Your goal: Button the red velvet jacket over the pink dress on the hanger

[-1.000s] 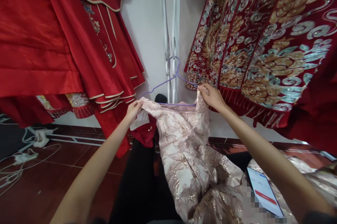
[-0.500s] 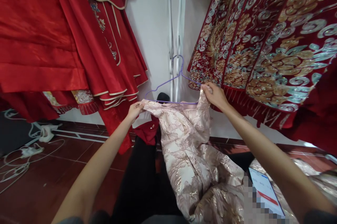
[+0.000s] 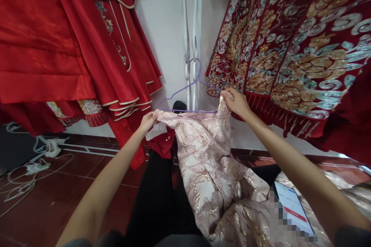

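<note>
A pale pink dress [image 3: 199,150] with a shiny raised pattern is stretched between my hands, its lower part bunched over my lap. My left hand [image 3: 147,121] pinches its left shoulder, and my right hand [image 3: 236,102] grips the right shoulder strap. A purple hanger [image 3: 185,85] sits inside the neckline, its hook upright and its lower bar crossing the top edge. The hanger's two ends are partly hidden at the shoulders. Under the fabric are my black-clad legs [image 3: 153,193].
Red garments [image 3: 110,57] hang at the left and an embroidered red skirt [image 3: 269,57] at the right. A white metal pole [image 3: 188,46] stands between them. A lit phone [image 3: 294,206] lies on shiny fabric at the lower right. White cables [image 3: 26,181] lie on the tiled floor.
The dress and both hands stay almost in place, the right hand slightly higher. The view has shifted a little.
</note>
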`<state>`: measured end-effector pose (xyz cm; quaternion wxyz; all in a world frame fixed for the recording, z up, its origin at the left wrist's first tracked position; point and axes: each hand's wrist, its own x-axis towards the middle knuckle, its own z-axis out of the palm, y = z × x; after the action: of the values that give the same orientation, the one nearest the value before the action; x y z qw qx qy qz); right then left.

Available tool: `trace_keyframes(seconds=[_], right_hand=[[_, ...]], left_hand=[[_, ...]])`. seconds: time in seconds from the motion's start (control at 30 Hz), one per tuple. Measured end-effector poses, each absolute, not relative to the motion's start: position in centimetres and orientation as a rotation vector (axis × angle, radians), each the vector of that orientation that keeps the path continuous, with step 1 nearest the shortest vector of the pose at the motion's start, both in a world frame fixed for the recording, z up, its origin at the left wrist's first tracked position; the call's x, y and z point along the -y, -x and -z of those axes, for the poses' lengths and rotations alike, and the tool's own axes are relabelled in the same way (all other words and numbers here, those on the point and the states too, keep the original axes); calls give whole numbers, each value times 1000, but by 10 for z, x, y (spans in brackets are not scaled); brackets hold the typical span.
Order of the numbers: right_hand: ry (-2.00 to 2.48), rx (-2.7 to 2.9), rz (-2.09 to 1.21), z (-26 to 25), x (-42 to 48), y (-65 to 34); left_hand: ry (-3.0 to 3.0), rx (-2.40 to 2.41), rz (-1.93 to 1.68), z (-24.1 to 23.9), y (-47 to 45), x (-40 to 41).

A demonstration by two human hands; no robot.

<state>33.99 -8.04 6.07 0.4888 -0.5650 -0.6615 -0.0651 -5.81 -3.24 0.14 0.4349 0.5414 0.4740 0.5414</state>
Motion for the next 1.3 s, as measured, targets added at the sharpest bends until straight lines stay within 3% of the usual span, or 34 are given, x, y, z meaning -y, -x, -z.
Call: trace_keyframes(seconds=[0.7, 0.93, 1.1, 1.3], right_hand=[[1371, 1634, 84, -61, 79, -346], [1344, 1688, 34, -61, 78, -345], [1220, 1695, -256, -61, 78, -368], [1049, 1234, -688, -18, 86, -377]], left_hand=[[-1402, -1159, -1441, -15, 56, 22], [-1802, -995, -1482, -66, 23, 11], [-1857, -1004, -1338, -84, 18, 17], [-1251, -1001, -1346, -24, 17, 27]])
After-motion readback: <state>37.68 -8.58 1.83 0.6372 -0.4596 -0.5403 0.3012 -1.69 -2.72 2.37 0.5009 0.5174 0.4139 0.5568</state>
